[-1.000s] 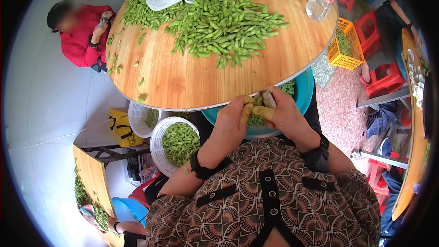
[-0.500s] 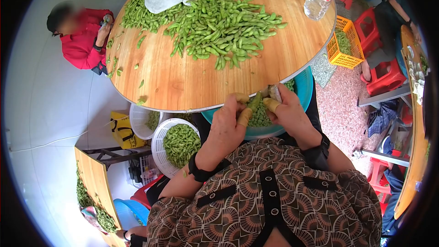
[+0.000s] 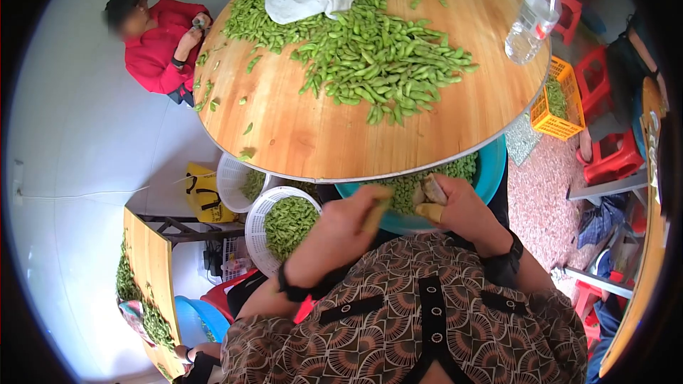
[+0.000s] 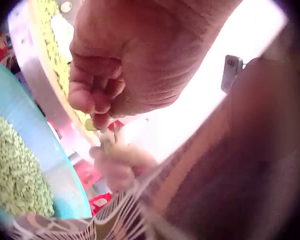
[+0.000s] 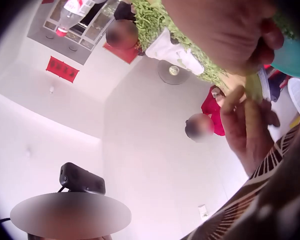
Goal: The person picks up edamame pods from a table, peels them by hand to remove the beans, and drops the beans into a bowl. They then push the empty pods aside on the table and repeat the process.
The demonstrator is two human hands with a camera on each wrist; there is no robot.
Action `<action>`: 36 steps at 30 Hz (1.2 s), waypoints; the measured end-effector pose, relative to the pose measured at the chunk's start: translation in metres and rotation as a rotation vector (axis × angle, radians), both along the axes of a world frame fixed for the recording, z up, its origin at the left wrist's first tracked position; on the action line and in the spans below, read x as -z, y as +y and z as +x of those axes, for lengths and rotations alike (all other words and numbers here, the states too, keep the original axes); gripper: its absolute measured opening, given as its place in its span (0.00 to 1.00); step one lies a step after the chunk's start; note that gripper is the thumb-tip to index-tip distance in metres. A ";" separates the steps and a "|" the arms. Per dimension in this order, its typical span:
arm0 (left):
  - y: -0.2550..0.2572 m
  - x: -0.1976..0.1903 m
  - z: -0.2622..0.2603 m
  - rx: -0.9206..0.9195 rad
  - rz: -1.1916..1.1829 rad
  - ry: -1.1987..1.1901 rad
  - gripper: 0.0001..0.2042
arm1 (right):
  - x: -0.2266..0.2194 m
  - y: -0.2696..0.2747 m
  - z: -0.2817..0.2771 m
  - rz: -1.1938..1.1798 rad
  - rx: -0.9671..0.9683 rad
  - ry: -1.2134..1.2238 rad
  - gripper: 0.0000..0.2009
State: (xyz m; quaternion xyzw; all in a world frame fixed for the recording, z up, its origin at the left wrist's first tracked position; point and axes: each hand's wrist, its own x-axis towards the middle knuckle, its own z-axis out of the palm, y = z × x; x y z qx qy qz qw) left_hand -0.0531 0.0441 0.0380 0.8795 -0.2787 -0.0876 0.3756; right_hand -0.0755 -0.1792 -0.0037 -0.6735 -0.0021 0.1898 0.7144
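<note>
Right now the right hand [image 3: 455, 208] pinches a small blade-like tool and pod bit over the teal basin [image 3: 492, 168] under the worktop's [image 3: 313, 139] near edge, while the left hand [image 3: 340, 231], fingers curled, seems to pinch a pod [image 3: 376, 215]. Probably best to work low over the basin so the shelled beans [image 3: 409, 186] land inside.

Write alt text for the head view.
Seen from above, a person's left hand and right hand work over a teal basin of shelled beans, below a round wooden table heaped with green pods.
</note>
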 end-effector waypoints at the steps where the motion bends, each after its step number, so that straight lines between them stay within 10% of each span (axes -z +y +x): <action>1: 0.019 -0.011 0.003 -0.054 0.107 -0.031 0.09 | 0.005 -0.006 0.000 -0.090 -0.007 -0.041 0.05; 4: 0.066 -0.032 0.022 -0.130 0.480 -0.166 0.11 | -0.006 -0.016 0.004 -0.176 -0.050 0.059 0.06; 14: -0.011 0.004 0.221 -0.002 0.278 -0.644 0.10 | -0.006 -0.009 0.006 0.094 0.031 0.135 0.13; 22: -0.010 0.012 0.220 -0.067 0.154 -0.573 0.13 | -0.022 -0.010 0.004 0.208 -0.019 0.264 0.14; 24: -0.007 -0.002 0.186 -0.257 -0.213 0.170 0.11 | -0.023 -0.006 0.007 0.199 -0.031 0.186 0.13; 30: -0.015 0.017 0.093 -0.096 -0.844 0.596 0.05 | -0.025 0.012 0.021 0.230 0.047 0.016 0.10; 36: -0.029 0.027 0.060 -0.099 -0.940 0.683 0.04 | -0.027 0.023 0.027 0.245 0.065 0.038 0.08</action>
